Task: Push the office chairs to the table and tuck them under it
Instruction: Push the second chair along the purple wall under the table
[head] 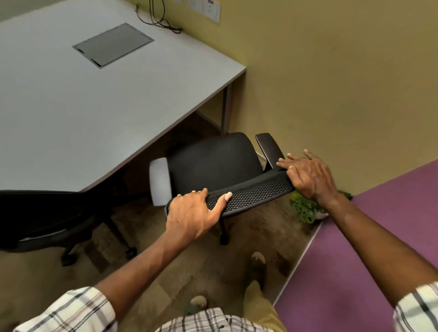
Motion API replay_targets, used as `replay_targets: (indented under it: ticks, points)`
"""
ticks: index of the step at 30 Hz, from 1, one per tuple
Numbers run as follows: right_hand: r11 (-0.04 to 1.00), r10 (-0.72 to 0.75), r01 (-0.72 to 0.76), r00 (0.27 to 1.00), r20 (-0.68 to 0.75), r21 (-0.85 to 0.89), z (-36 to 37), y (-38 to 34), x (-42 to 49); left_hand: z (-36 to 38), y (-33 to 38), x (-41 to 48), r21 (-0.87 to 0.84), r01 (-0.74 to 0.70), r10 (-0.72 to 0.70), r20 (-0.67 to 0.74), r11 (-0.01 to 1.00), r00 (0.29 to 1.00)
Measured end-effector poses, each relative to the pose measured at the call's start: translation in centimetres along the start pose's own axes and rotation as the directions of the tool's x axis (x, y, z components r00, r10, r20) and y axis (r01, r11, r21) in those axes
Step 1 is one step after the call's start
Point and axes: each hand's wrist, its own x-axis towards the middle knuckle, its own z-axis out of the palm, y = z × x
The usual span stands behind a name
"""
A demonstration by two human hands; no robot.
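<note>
I can read no text anywhere on my feed. The nearest thing to it is a small purple label on a white socket plate on the wall, far beyond my right hand and up past my left hand. Its print is too small and blurred for me to make out.

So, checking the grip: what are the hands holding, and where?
The chair, by its backrest top: left hand grips one end, right hand rests over the other.
</note>
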Motion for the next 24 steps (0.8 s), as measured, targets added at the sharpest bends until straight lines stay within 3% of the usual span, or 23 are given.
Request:
replay_targets:
  ticks: [13,24]
  points:
    - [0.974,-0.226,0.226,0.974,0.008,0.002,-1.6,6.1,18.8,-0.9,3.8,12.6,-0.008,0.313,-0.313,-0.022,0.950,0.949]
    - [0.944,-0.329,0.329,0.944,0.008,-0.014,-0.9,7.9,34.0,-1.9,2.2,23.5,-0.062,0.427,-0.430,-0.054,0.902,0.901]
